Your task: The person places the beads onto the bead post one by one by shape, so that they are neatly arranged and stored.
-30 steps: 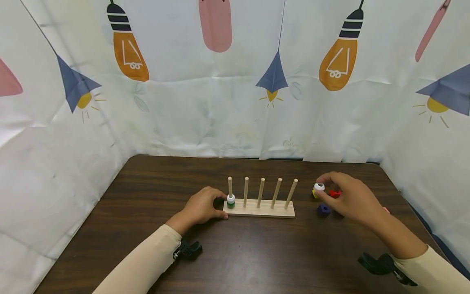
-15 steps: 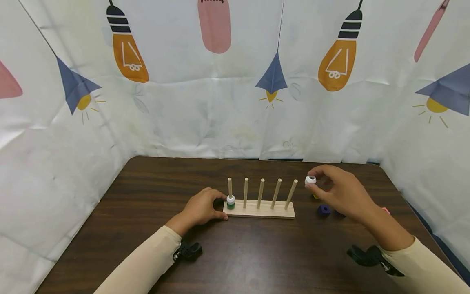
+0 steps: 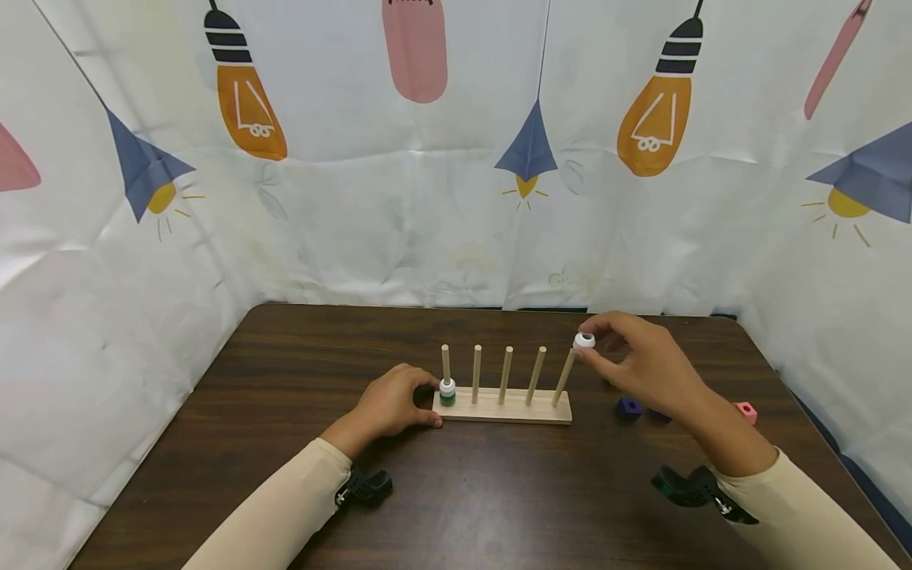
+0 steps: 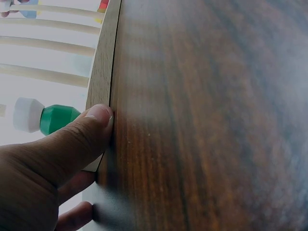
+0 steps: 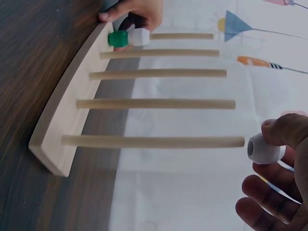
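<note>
The right hand [image 3: 644,364] is pinching a white bead [image 3: 583,340] between thumb and finger, its grip narrowing to the bead's width while the other fingers are curling loosely. The bead, smooth and barrel-shaped with tapered ends, is sitting just off the tip of the end peg [image 3: 563,384], its round hole facing the peg. That peg is standing last, at the right, in a row of five slim, pale wooden rods rising from a flat oblong base [image 3: 499,405]. The left hand [image 3: 388,400] is holding the base's left end, its grip spanning the width of the wood, the thumb pressing the front edge. On the leftmost peg, a faceted green bead [image 3: 447,400] is resting at the bottom, with a second white bead [image 3: 447,386] sitting on top. Everything is resting on a dark, glossy, wood-grained surface [image 3: 484,491]. Near the right arm, a purple cube [image 3: 628,409] and a pink cube [image 3: 746,412], both with holes, are lying apart. Behind, a creased white cloth [image 3: 413,229] is hanging, printed with bulbs and lamps.
</note>
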Available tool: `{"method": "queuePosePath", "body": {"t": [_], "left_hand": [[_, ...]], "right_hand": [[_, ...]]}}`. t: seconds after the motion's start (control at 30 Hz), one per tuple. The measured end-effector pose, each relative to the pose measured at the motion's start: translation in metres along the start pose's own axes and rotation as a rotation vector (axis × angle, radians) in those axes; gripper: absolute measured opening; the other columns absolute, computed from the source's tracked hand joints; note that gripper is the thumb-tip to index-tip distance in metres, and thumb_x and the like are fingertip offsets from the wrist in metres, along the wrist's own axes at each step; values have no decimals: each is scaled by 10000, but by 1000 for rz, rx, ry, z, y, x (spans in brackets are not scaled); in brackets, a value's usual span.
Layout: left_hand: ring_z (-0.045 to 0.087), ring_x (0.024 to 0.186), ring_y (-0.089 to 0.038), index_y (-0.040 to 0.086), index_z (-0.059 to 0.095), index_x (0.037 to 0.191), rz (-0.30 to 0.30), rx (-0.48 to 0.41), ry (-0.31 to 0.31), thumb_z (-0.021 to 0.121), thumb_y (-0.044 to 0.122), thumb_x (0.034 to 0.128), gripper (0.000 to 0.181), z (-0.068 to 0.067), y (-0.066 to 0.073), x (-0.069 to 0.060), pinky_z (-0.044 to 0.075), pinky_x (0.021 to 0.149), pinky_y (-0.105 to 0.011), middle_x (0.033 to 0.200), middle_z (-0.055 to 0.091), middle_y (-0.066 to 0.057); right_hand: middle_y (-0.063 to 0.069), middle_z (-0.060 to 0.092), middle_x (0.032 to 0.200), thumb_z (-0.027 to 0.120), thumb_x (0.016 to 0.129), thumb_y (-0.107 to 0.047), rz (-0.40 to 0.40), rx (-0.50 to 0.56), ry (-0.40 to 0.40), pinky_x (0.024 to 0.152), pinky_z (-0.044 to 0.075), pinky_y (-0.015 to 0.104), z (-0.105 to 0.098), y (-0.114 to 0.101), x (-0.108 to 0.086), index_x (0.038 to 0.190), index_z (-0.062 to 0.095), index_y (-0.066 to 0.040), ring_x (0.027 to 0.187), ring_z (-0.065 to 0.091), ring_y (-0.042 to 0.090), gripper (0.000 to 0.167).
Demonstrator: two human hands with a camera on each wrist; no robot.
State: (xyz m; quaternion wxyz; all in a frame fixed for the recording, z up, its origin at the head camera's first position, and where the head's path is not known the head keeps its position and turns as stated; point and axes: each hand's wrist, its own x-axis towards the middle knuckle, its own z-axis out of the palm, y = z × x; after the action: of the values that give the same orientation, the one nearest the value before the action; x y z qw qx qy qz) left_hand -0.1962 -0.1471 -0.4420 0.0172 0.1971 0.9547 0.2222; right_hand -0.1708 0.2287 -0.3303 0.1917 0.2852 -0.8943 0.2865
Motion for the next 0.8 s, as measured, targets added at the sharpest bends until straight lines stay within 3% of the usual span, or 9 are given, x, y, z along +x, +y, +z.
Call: {"method": "queuePosePath", "body": {"t": [0.8], "left_hand": [[602, 1180, -237, 201, 764, 1162, 4, 4, 4, 952, 421, 696, 548, 1, -1, 0, 501, 963, -479, 1186, 703, 13]], "right_hand": [[-29, 701, 1003, 831, 879, -125, -3, 104, -50, 718, 569, 388, 23, -15, 14, 1136, 687, -100, 840, 678, 109, 296]]}}
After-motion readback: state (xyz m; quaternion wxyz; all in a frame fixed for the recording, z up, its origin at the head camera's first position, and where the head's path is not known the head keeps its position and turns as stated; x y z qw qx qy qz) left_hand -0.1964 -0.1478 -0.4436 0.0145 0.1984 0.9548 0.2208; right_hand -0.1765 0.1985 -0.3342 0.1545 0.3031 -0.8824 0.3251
